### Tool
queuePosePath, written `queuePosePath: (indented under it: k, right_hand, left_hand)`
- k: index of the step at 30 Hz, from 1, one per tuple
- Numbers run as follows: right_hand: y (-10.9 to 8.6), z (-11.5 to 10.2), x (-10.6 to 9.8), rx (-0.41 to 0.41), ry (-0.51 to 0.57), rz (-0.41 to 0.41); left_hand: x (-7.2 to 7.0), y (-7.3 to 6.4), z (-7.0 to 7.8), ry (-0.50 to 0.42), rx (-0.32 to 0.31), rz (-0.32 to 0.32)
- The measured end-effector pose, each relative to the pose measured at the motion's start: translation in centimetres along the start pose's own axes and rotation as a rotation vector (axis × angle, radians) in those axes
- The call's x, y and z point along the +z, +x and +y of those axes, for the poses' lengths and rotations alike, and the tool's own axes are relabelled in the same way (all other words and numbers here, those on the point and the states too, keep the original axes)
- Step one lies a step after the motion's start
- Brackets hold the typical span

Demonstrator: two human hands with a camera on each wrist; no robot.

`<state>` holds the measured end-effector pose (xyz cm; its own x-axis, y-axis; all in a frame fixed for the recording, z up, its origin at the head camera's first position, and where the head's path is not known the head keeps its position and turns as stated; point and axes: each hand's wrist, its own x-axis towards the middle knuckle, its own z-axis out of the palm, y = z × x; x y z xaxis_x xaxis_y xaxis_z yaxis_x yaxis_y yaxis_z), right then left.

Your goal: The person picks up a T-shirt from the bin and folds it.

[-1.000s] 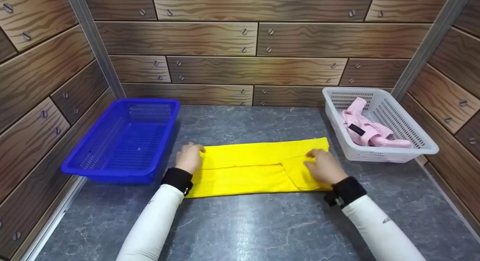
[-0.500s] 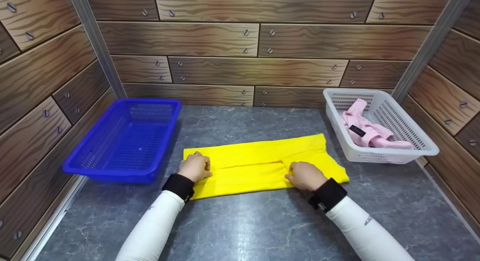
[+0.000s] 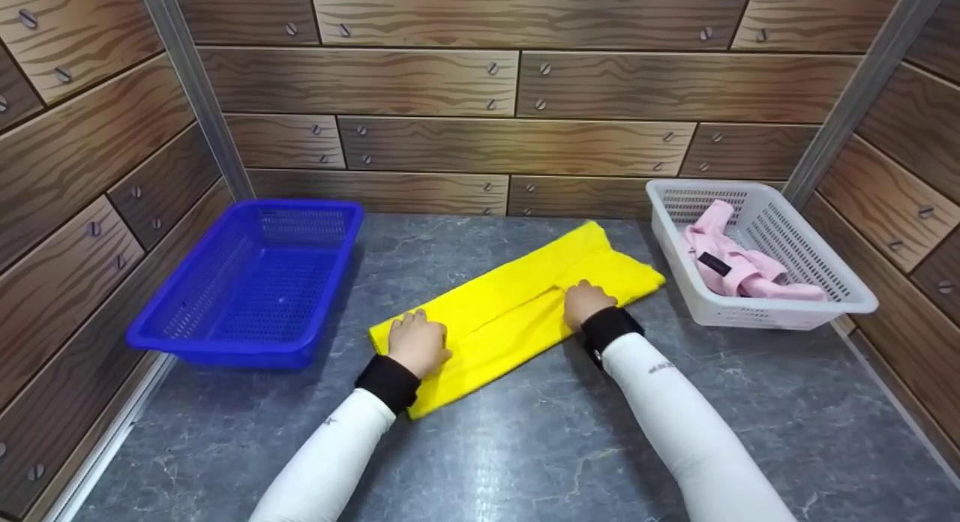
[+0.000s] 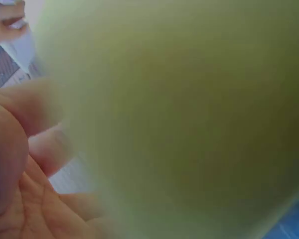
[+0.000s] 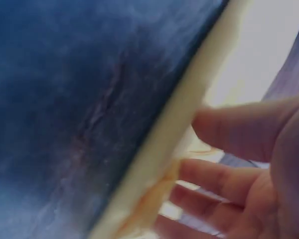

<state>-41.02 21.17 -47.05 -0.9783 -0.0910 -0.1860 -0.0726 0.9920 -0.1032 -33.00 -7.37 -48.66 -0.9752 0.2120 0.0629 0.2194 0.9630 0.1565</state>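
A bright yellow cloth, folded into a long strip, lies slanted on the table with its right end farther back. A loose flap shows at that end. My left hand rests on the near left end, fingers forward over the top. In the left wrist view the blurred cloth fills most of the picture and hides the fingertips. Farther right, my right hand grips the cloth at the flap with bent fingers. Thumb and fingers of the right hand meet the cloth's edge in the right wrist view.
To the left stands a blue plastic basket with nothing visible inside. At the right is a white basket holding a crumpled pink garment with a black tag. Wood-patterned walls border the grey marbled table.
The yellow cloth has turned, its right end swinging away from me and its left end coming nearer. My right hand has moved left and forward; my left hand has shifted slightly right.
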Motion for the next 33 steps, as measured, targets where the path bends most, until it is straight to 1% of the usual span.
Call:
queuePosePath:
  k: [2,5,7,8,10,13,15,17,21,24,26,28,31,33]
  right_hand:
    - [0.7,-0.1,0.3,-0.004,-0.011,0.032]
    - [1.6,-0.3,0.8,-0.023,-0.022,0.088]
    - [2.1,-0.4,1.1,-0.038,-0.024,0.122]
    - [2.3,-0.6,1.2,-0.043,-0.022,0.129]
    - [2.6,-0.9,1.4,-0.049,-0.015,0.133]
    - [3.2,-1.3,1.6,-0.049,-0.004,0.100]
    - [3.6,-1.5,1.6,-0.044,0.009,0.065]
    - [4.0,-1.4,1.6,-0.043,0.023,0.024]
    - [4.6,-0.9,1.6,-0.055,0.079,-0.057]
    - [4.1,-0.3,1.6,-0.079,0.159,-0.075]
    - [3.0,0.0,1.4,-0.098,0.211,-0.071]
    - [1.1,0.2,1.3,-0.119,0.248,-0.064]
    - [-2.8,0.4,1.7,-0.195,0.273,-0.032]
    - [-5.7,0.5,2.2,-0.253,0.287,-0.011]
  left_hand:
    - [0.2,-0.7,0.8,0.007,0.111,0.025]
    - [0.4,-1.9,2.5,0.019,0.319,0.063]
    - [0.5,-2.6,3.8,0.021,0.433,0.063]
    - [0.6,-2.8,4.4,0.019,0.476,0.056]
    - [0.7,-3.2,5.6,0.008,0.519,0.011]
    - [0.8,-3.3,6.9,-0.026,0.519,-0.084]
    - [0.9,-3.3,7.5,-0.054,0.497,-0.142]
    - [1.0,-3.3,8.0,-0.082,0.477,-0.185]
    - [1.1,-3.4,8.4,-0.138,0.439,-0.232]
    - [0.9,-3.8,8.6,-0.146,0.413,-0.242]
    - [0.6,-4.3,8.7,-0.128,0.404,-0.252]
    - [0.4,-4.9,8.7,-0.084,0.405,-0.259]
    - [0.1,-5.9,8.8,0.006,0.419,-0.244]
    - [-0.1,-6.7,8.7,0.062,0.433,-0.214]
